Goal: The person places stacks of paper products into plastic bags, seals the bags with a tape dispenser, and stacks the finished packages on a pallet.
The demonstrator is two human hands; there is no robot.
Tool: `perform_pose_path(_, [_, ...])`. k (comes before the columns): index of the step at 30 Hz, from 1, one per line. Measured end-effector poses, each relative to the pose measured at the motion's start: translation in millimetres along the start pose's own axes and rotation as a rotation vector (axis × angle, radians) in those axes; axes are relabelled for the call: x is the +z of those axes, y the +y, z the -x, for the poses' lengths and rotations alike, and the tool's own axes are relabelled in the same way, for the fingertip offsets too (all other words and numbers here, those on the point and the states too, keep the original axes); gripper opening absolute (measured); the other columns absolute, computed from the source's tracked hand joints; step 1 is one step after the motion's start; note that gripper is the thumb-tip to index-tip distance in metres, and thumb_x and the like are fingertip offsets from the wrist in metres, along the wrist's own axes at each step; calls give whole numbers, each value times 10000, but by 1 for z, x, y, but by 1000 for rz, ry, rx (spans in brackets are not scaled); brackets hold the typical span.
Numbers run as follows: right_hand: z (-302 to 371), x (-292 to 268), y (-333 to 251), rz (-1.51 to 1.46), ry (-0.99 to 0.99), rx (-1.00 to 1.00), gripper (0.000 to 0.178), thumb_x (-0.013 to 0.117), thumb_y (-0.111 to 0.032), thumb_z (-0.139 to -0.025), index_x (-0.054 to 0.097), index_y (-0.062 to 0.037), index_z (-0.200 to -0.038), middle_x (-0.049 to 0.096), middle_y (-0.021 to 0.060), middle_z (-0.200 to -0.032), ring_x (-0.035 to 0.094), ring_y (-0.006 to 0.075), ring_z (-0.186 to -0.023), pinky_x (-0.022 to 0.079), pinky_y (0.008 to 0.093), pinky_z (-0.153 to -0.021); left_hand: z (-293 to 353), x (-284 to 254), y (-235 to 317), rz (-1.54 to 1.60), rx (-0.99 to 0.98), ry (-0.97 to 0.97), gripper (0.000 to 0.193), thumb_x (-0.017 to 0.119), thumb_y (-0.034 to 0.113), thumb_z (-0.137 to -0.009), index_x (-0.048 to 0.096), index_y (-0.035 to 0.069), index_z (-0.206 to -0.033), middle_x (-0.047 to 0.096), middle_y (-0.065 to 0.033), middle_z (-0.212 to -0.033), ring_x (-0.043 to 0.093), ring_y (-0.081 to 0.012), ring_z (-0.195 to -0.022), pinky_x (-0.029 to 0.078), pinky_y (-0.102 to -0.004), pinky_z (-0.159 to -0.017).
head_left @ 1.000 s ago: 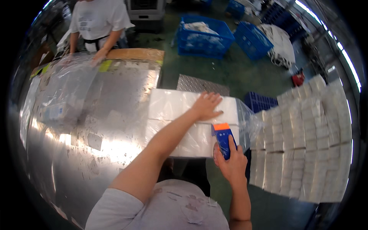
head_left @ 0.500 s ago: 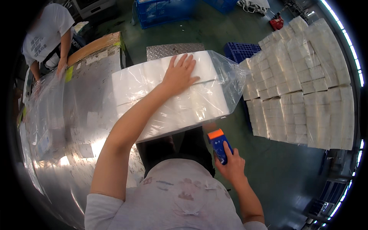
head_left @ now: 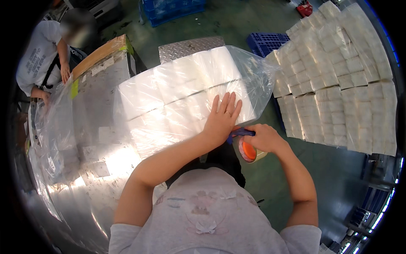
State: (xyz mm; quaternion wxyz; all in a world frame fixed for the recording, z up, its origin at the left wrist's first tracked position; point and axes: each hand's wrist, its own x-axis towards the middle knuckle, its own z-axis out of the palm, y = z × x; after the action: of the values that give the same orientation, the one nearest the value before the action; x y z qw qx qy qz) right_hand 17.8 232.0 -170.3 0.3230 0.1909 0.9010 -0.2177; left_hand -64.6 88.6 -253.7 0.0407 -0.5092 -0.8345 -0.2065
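Observation:
A large clear plastic bag (head_left: 258,80) packed with white rolls or soft paper blocks (head_left: 182,84) lies on the metal table in front of me. Its loose end spreads past the table's right side. My left hand (head_left: 222,120) presses flat on the near right part of the pack, fingers stretched out. In my right hand (head_left: 260,137) is a tape dispenser (head_left: 246,148) with a blue frame and an orange hub, held against or just beside the pack's near right edge. Whether tape touches the bag is hidden by my hands.
The metal table (head_left: 91,103) runs left, where a co-worker (head_left: 42,59) handles another clear bag (head_left: 53,139). Stacked wrapped white packs (head_left: 334,80) stand at right, beside a blue pallet (head_left: 266,43). A blue crate (head_left: 173,10) and a checkered metal plate (head_left: 190,47) lie beyond.
My left hand has slid toward the near right edge of the pack. My right hand has raised the tape dispenser to that edge and turned it.

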Motion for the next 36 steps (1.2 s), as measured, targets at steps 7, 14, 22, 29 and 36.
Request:
perform_pose_path(7, [-31, 68, 48, 586, -428, 236, 421, 593, -366, -693, 667, -101, -1012, 641, 108, -1042, 592, 269, -1018, 474, 356, -839, 1, 9, -4, -221, -15, 72, 641, 567, 152, -741, 347, -6, -1321, 316, -247, -1365, 308, -372, -1275, 209, -519, -1045])
perform_pose_path(14, [-6, 78, 61, 176, -149, 310, 485, 627, -448, -685, 655, -116, -1038, 621, 172, -1039, 581, 321, -995, 464, 384, -838, 7, -33, -25, 303, 82, -104, 760, 664, 376, -747, 337, -6, -1316, 304, -229, -1371, 257, -345, -1301, 168, -481, -1067])
perform_pose_path(22, [-53, 53, 23, 384, 7, 182, 566, 593, -429, -688, 569, -89, -1140, 604, 168, -1086, 579, 314, -1016, 479, 393, -824, 36, -79, -182, -168, -396, 279, 618, 611, 400, -785, 450, -43, -1186, 485, -228, -1207, 422, -335, -1174, 254, -458, -1011])
perform_pose_path(29, [-111, 20, 29, 560, 2, 103, 520, 555, -461, -674, 635, -144, -1078, 620, 97, -1093, 570, 260, -1055, 456, 361, -872, 40, -61, -214, -185, -540, 146, 576, 536, 554, -778, 577, -8, -898, 572, -156, -868, 549, -284, -852, 404, -387, -734])
perform_pose_path(36, [-146, -15, 8, 675, -120, 230, 658, 585, -590, -655, 592, -143, -1137, 538, 116, -1221, 532, 245, -1110, 435, 332, -897, 57, -67, -195, -78, -637, 69, 681, 537, 616, -740, 588, -46, -889, 580, -192, -898, 547, -305, -860, 414, -387, -741])
